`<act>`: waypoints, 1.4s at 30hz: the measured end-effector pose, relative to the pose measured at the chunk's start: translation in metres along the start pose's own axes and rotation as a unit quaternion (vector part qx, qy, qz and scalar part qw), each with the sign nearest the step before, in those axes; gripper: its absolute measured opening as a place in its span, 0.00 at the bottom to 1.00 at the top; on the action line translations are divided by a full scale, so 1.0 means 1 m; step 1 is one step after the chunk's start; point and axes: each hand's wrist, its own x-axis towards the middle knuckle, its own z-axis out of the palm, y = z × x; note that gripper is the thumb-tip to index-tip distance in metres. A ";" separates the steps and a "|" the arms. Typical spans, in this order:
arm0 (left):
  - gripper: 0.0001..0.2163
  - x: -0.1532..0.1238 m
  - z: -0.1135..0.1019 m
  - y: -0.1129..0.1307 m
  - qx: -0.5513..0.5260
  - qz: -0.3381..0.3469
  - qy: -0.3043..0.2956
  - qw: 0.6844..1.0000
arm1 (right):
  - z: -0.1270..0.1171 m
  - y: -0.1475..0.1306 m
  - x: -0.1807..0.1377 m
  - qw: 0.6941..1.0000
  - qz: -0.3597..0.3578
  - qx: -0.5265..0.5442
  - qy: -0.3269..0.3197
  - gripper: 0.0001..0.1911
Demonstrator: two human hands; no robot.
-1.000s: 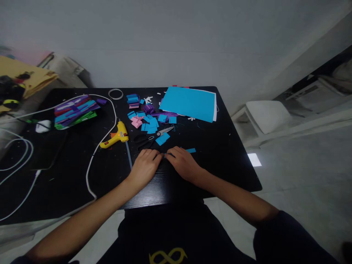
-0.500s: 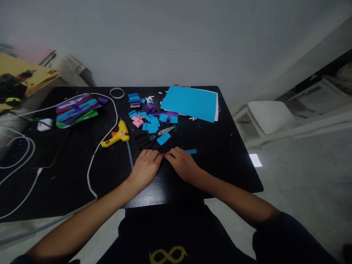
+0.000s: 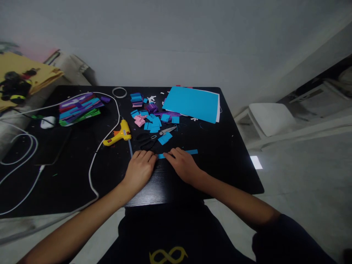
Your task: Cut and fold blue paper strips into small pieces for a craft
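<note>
A narrow blue paper strip (image 3: 161,156) lies near the front of the black table, running between my hands. My left hand (image 3: 140,168) has its fingers bent down and closed on the strip's left part. Closed over its middle is my right hand (image 3: 182,165), thumb and forefinger on the paper. Beyond the right fingers, more blue strip shows; whether it is the same piece is hidden. Just past my left fingers lie scissors (image 3: 167,131) and black-handled pliers (image 3: 148,139), with small cut blue paper pieces (image 3: 165,138) beside them.
A yellow glue gun (image 3: 119,134) rests left of my hands, its white cable (image 3: 92,172) curving across the table. Blue sheets (image 3: 194,102) lie at the back right, a colourful paper bundle (image 3: 79,109) at the left. A white stool (image 3: 271,117) stands right of the table.
My left hand has moved left, away from my right hand, uncovering a length of blue strip between them. My right hand stays nearly in place. The camera view has shifted slightly.
</note>
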 end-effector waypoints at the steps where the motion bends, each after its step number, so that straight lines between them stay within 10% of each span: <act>1: 0.10 0.000 0.000 0.000 0.000 -0.002 0.002 1.000 | 0.001 0.000 0.000 1.000 -0.002 -0.001 0.003 0.13; 24: 0.12 -0.020 -0.012 -0.004 0.023 -0.102 -0.022 0.994 | -0.002 -0.012 -0.006 0.998 0.032 0.038 -0.028 0.20; 42: 0.23 -0.012 0.009 0.044 -0.076 -0.085 -0.059 0.992 | 0.005 -0.016 -0.018 0.996 0.075 0.036 0.026 0.21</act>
